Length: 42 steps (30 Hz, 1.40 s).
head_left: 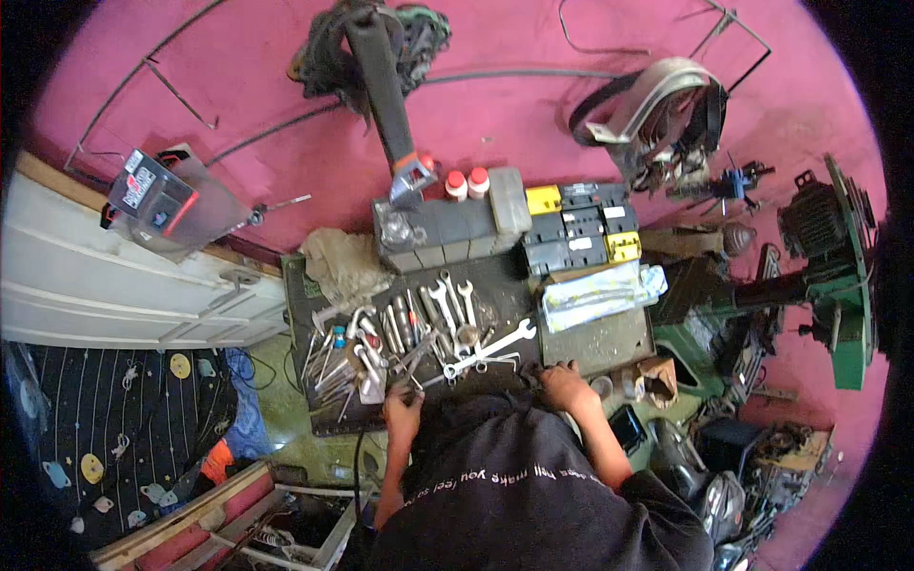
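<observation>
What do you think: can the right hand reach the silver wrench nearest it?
Probably yes: the right hand is close by, and nothing seems to cover the open end of the wrench. Whether that hand is empty is unclear.

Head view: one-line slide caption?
Left hand and right hand at the near edge of a cluttered workbench, wrenches lying beyond them, pink wall behind.

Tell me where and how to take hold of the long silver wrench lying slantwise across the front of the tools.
I'd grip the long silver wrench by the middle of its straight shaft, coming from above and the right with the right hand. Its open end points right, away from the pile, while its other end lies among other tools.
</observation>
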Available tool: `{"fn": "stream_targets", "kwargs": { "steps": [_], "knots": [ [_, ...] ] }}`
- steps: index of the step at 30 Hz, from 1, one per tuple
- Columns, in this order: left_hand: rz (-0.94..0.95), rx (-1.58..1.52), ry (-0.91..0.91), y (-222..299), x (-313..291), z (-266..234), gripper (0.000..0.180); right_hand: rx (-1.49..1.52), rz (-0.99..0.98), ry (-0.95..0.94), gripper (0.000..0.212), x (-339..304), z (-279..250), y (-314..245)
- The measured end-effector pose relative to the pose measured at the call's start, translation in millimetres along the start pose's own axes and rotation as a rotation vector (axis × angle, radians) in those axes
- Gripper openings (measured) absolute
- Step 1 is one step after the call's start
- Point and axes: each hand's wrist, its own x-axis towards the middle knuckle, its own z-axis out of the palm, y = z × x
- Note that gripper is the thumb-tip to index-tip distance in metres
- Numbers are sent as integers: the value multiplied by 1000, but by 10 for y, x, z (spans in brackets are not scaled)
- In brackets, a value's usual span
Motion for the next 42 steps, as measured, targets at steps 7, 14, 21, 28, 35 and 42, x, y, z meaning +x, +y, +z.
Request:
{"fn": "stream_targets", "kwargs": {
  "steps": [7,14,21,28,35,42],
  "knots": [
    [168,162,-13,367,-39,2,47,-63,9,16,36,248,437,157],
    [117,449,18,754,-26,-329,50,-11,-74,172,36,341,323,145],
    [-89,703,-87,255,-347,-300,58,-50,-100,118,35,493,685,317],
    [-66,624,-130,198,-399,-57,50,98,-178,200,27,681,610,213],
    [452,514,-116,904,147,499,42,322,-219,381,34,1216,320,-242],
    [460,696,28,890,411,1132,50,254,-192,422,39,1599,503,-483]
  ]
}}
